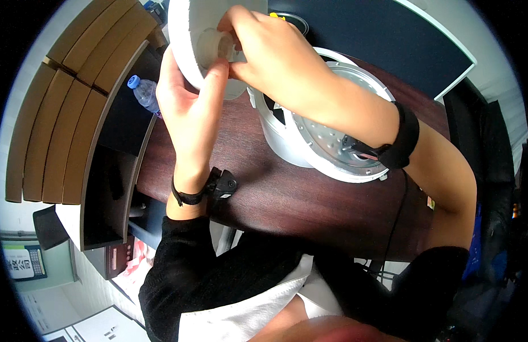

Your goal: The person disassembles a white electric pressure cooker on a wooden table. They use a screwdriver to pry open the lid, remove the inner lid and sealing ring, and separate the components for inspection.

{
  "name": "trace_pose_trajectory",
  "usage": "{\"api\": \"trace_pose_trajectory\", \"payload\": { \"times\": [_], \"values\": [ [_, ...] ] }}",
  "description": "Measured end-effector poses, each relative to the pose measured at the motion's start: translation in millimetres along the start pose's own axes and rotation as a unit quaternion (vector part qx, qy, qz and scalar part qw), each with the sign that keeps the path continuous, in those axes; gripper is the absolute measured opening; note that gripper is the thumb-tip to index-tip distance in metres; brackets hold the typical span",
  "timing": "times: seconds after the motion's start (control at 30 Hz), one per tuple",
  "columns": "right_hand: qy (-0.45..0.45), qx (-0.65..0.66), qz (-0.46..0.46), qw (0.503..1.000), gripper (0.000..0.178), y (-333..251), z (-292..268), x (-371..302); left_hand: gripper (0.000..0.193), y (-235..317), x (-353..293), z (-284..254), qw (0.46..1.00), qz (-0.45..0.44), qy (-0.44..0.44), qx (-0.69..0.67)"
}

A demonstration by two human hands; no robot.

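A white, wide, hollow vessel (181,37) is held tilted above the far left part of the desk, its upper part cut off by the picture's edge. My left hand (192,105) grips its near wall, with the fingers behind it and the thumb up by the opening. My right hand (258,54) reaches into the opening, its fingers closed around a short translucent round fitting (209,49). Right of the vessel, a white round appliance body (286,151) with a dimpled metal plate (321,135) stands below my right forearm.
The dark wood desk (258,199) lies below my arms. A blue-capped plastic bottle (144,93) stands at its left edge, beside a shelf unit stacked with cardboard boxes (61,134). A dark partition panel (383,40) closes the back. A black cable (398,219) runs over the right side.
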State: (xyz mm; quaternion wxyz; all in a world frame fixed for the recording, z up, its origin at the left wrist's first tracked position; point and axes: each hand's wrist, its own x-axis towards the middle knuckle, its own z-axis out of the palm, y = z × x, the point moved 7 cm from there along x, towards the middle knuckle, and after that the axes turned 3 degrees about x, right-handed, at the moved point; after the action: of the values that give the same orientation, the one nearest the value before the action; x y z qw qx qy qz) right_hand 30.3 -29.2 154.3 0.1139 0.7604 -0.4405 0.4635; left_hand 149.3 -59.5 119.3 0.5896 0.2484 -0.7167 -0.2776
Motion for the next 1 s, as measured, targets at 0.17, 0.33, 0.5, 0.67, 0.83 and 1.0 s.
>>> {"api": "trace_pose_trajectory", "payload": {
  "times": [0.17,0.33,0.5,0.67,0.83,1.0],
  "values": [
    [0.013,0.001,-0.039,0.999,0.031,-0.1,9.8,1.8,0.030,1.2,3.3,-7.0,0.992,0.049,0.049,0.109],
    [-0.045,0.043,-0.017,0.998,0.041,2.3,10.6,0.8,0.028,1.9,1.1,-8.5,0.992,0.041,0.081,0.088],
    [-0.035,0.015,-0.018,0.999,0.034,-0.5,2.1,2.1,0.031,8.6,-3.6,-1.2,0.995,0.052,0.080,0.035],
    [-0.002,-0.020,-0.061,0.998,0.032,-1.5,-1.3,3.5,0.036,7.5,-2.4,1.9,0.997,0.026,0.068,-0.015],
    [0.006,-0.017,-0.026,0.999,0.034,3.2,-1.7,4.1,0.040,6.6,3.1,1.2,0.996,0.027,0.032,-0.074],
    [-0.007,-0.041,-0.045,0.998,0.033,-3.0,-1.1,7.9,0.037,3.0,1.6,-1.1,0.998,0.018,0.034,-0.056]
  ]
}}
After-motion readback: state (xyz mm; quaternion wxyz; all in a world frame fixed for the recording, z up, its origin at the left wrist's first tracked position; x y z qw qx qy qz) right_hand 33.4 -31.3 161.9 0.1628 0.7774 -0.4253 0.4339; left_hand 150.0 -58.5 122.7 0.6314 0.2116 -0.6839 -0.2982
